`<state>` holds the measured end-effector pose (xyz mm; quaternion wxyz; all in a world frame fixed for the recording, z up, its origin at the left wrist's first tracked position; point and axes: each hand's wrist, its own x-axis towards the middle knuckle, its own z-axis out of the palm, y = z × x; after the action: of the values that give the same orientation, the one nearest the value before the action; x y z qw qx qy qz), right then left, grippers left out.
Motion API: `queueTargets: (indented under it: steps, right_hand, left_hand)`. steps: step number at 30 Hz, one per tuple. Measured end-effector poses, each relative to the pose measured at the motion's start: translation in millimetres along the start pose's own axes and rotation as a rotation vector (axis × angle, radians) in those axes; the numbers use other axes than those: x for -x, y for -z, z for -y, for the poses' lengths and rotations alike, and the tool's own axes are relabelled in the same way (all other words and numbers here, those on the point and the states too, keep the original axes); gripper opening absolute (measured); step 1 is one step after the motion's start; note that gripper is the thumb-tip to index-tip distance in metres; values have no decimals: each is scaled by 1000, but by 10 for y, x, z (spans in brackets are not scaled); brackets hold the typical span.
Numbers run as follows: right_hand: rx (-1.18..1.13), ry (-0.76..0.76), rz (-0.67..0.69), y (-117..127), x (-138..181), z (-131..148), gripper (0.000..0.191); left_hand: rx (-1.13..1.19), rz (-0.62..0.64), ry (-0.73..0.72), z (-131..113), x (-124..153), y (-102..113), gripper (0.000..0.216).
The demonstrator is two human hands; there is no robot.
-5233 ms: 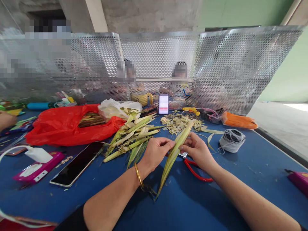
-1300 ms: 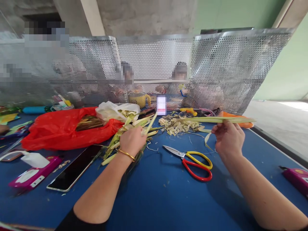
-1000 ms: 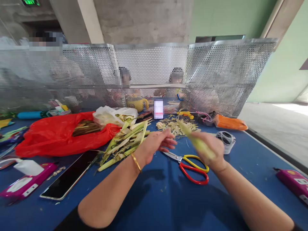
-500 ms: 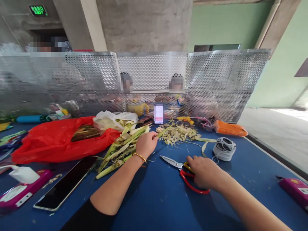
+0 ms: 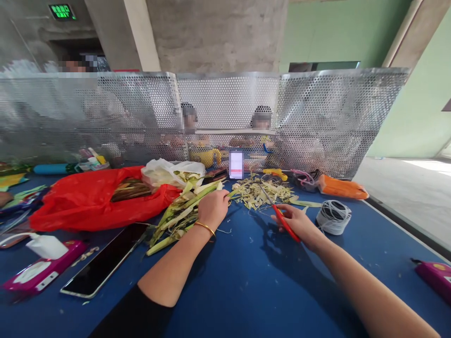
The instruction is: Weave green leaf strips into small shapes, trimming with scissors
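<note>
My right hand [image 5: 294,223] is closed around the red handle of a pair of scissors [image 5: 284,223], raised off the table, blade pointing away from me toward a pile of pale plant scraps [image 5: 262,191]. My left hand [image 5: 213,206], with a gold bangle at the wrist, is closed on a green leaf strip [image 5: 235,190] that sticks out to the right past the fingers. Left of that hand lies a heap of long green-yellow husk leaves [image 5: 176,220]. A wound ball of grey cord [image 5: 334,217] stands right of my right hand.
A red plastic bag [image 5: 81,202] and a dark phone [image 5: 107,260] lie at left, near a purple power strip [image 5: 45,272]. Along the back are a lit upright phone [image 5: 236,164], a yellow tool [image 5: 275,174] and an orange packet [image 5: 341,187]. Beyond stands a perforated metal screen [image 5: 225,103] with people behind.
My right hand has lifted the scissors off the table and turned them so the blade points forward. The left hand keeps its hold on the strip. The view has shifted slightly.
</note>
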<state>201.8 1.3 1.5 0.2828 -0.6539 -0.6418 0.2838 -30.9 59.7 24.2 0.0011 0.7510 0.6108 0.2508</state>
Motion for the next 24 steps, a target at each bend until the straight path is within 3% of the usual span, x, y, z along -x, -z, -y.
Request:
queueTargets:
  steps: [4,8,16,24]
  right_hand:
    - [-41,-26,-59,43,-5,-36,52]
    - [169,-50,-165,59,37,11,51]
    - [368,-69,-197,85,36,35,54]
    - [327,-18,-203,104,-5,-26,47]
  left_hand:
    - [-22,-12,-59,-36,30,-34,25]
    - [-29,8,-99,-108,84,-63,24]
    - [-11,3,-153,-240,169,-77,22]
    - [2,12,-165,-241,178,-78,22]
